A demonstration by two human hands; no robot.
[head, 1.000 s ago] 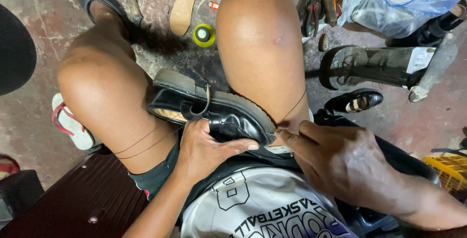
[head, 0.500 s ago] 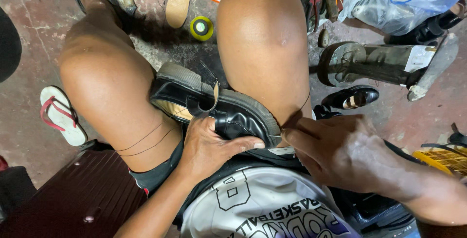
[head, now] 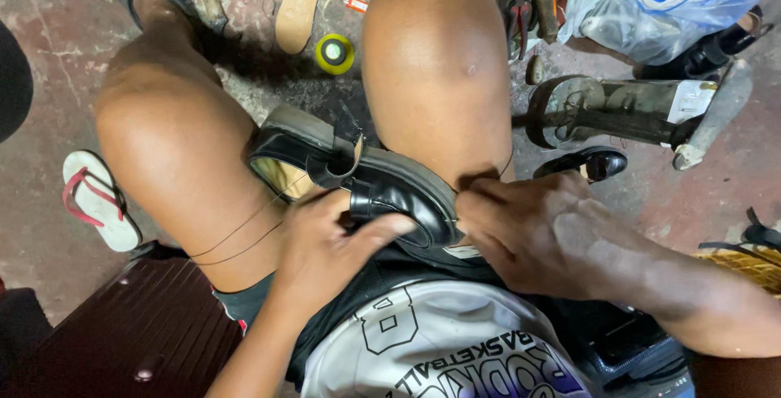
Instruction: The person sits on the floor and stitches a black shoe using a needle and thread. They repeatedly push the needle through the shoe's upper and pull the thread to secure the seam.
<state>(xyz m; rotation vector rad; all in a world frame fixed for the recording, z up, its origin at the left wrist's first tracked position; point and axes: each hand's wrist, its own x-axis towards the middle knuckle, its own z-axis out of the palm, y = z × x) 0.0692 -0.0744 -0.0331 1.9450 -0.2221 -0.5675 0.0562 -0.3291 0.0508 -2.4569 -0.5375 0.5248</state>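
My left hand (head: 325, 251) clamps a black leather shoe (head: 366, 182) between my knees to steady it; my right hand (head: 537, 231) pinches its toe edge, grip narrow, thread (head: 244, 231) trailing.

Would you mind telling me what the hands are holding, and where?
The left hand grips the black shoe across its upper; the right hand pinches at its toe edge.

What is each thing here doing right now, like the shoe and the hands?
Black shoe: wedged between the knees, opening up.
Left hand: thumb pressing the shoe's toe.
Right hand: pinching at the toe edge.
Thread: stretched across the left thigh.
Flip-flop: flat on the floor.
Insole: loose on the floor.
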